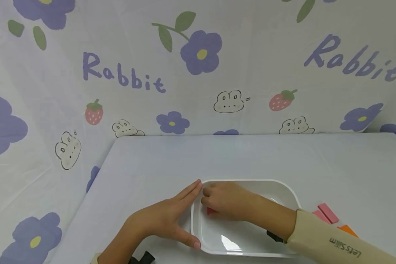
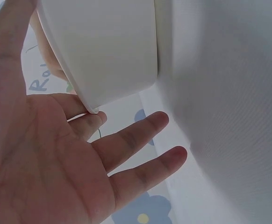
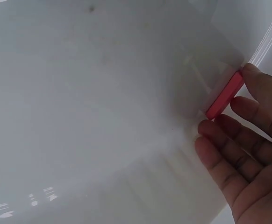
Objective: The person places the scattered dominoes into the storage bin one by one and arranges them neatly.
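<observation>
A white plastic tub (image 1: 241,236) with rounded corners stands near the front of the table. My left hand (image 1: 163,218) spans its left end, thumb and fingertips touching the rim, the fingers extended. The left wrist view shows the outer wall of the tub (image 2: 108,51), with two fingers held away from it. Inside the tub, at the left end, my right hand (image 1: 231,201) pinches a small flat red block (image 3: 225,96) between thumb and fingers. In the right wrist view this block is low against the tub's inner surface; whether it touches the bottom is unclear.
Right of the tub lie flat pink blocks (image 1: 328,213) and an orange block (image 1: 348,231), partly covered by my right sleeve (image 1: 336,238). White cloth covers the table (image 1: 145,165). A printed curtain (image 1: 250,66) hangs behind its far edge.
</observation>
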`<state>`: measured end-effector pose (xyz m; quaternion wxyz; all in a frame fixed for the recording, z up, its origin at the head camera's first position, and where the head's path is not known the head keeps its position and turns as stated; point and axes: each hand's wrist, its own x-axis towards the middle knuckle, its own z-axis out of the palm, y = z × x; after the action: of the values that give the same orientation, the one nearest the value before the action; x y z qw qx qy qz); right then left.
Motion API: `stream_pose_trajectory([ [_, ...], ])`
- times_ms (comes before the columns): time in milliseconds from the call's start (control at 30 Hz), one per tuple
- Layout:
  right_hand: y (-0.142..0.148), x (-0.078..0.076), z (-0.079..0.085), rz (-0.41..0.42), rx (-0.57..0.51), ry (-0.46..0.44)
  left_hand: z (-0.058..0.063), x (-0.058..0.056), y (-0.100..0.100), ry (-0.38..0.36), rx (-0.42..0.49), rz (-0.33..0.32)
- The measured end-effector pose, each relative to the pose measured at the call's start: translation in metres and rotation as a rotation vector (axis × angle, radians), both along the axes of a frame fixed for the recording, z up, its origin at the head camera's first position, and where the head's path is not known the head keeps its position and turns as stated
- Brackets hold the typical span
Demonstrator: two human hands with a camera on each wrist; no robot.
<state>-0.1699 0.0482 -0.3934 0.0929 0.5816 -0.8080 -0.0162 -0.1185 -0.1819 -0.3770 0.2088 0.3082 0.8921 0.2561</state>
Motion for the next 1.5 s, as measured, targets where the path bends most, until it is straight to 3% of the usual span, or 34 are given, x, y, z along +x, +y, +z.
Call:
stream_pose_trajectory([
  [467, -0.003, -0.0004, -0.0035, 0.027, -0.044, -0.024, -0.0003, 0.0006, 0.0006, -0.007, 0.008, -0.008],
  [833, -0.0041, 0.0001, -0.0014, 0.003, -0.025, -0.13, -0.0014, -0.0002, -0.0002, -0.007, 0.01, -0.008],
  [1500, -0.0052, 0.0007, -0.0016, -0.004, -0.044, -0.164, -0.002, -0.0007, -0.0007, -0.008, 0.022, -0.005],
])
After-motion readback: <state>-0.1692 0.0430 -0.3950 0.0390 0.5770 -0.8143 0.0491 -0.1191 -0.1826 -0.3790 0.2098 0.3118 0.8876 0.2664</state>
